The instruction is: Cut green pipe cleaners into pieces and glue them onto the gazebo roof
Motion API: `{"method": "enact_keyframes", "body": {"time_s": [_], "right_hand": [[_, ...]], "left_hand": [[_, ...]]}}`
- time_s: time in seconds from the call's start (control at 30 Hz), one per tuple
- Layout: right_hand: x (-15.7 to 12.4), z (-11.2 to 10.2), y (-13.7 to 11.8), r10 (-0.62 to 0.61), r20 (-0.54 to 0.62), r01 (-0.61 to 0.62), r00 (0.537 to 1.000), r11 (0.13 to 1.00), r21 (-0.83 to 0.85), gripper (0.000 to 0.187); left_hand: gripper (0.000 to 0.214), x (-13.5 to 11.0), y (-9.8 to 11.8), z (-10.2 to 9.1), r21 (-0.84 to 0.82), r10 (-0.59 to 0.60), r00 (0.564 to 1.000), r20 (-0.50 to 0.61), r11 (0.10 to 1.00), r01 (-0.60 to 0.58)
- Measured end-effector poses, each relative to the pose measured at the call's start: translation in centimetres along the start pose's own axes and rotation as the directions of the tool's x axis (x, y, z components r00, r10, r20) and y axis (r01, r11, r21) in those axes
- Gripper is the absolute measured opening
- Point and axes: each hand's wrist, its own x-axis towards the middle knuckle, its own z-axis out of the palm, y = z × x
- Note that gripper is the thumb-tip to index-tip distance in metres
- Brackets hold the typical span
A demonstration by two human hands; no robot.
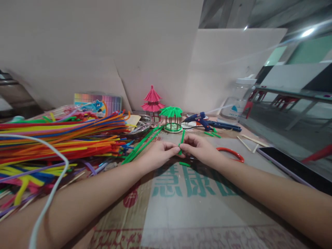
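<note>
Between the fingertips of both hands stands a short green pipe cleaner (182, 137), nearly upright. My left hand (166, 154) pinches its lower end. My right hand (193, 147) grips it from the other side, thumb and fingers closed. Below the fingers lies a cut green piece (185, 164) on the printed board. Just beyond my hands is a small pavilion with a green roof (171, 111) on brown posts and a round base. Behind it rises a pink tiered pavilion (152, 100). Long green pipe cleaners (141, 145) lie beside my left hand.
Bundles of coloured pipe cleaners (62, 138) fill the left, crossed by a white cable (58, 180). A blue glue gun (198, 119) lies behind my right hand. Orange-handled scissors (233, 152) sit partly under my right forearm. A phone (295, 166) and a clear bottle (233, 103) are at right.
</note>
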Motion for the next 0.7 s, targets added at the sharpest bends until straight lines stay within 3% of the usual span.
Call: {"method": "enact_keyframes", "body": {"time_s": [0.17,0.33,0.57,0.7], "right_hand": [[-0.11,0.07,0.01,-0.019,-0.016,0.019,1.000,1.000,-0.013,0.025],[-0.31,0.13,-0.23,-0.062,-0.052,0.059,0.997,0.997,-0.059,0.023],[-0.20,-0.14,-0.34,-0.016,-0.054,0.023,0.998,0.992,0.127,0.032],[-0.22,-0.09,-0.46,-0.016,-0.054,0.022,0.998,0.994,0.108,0.034]], "left_hand": [[0.043,-0.11,0.02,0.06,-0.019,-0.016,1.000,0.007,1.000,0.016],[0.038,-0.22,0.26,0.15,0.067,0.025,0.999,-0.043,0.998,-0.022],[0.041,-0.12,0.31,0.11,0.094,0.032,0.997,-0.074,0.995,-0.025],[0.042,-0.13,0.21,0.07,0.142,0.027,0.996,-0.084,0.990,-0.015]]}}
